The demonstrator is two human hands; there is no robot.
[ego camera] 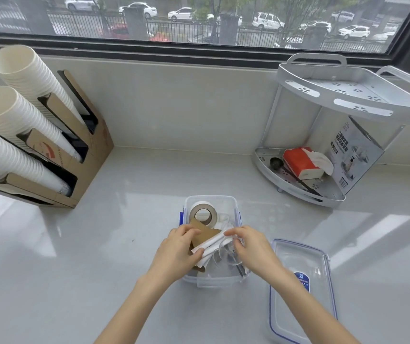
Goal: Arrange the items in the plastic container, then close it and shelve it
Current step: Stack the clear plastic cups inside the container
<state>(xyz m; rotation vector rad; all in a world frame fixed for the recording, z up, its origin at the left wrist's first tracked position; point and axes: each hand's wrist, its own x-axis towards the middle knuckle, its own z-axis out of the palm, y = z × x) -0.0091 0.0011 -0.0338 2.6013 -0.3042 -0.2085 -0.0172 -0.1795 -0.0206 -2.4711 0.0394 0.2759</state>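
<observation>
A clear plastic container (210,281) with blue clips stands open on the counter in front of me. Inside at its far end lies a roll of white tape (202,214). My left hand (178,249) grips a bundle of white paper packets (212,245) together with a brown card piece (205,232) over the container. My right hand (251,248) pinches the other end of the white bundle, above clear plastic items in the box. The container's clear lid (300,291), blue-edged with a blue label, lies flat on the counter to the right.
A white two-tier corner shelf (348,100) stands at the back right; its lower tier holds a red tissue pack (302,162), a black scoop and a printed box. A cardboard holder with stacks of white paper cups (25,120) sits at the left. A window runs behind.
</observation>
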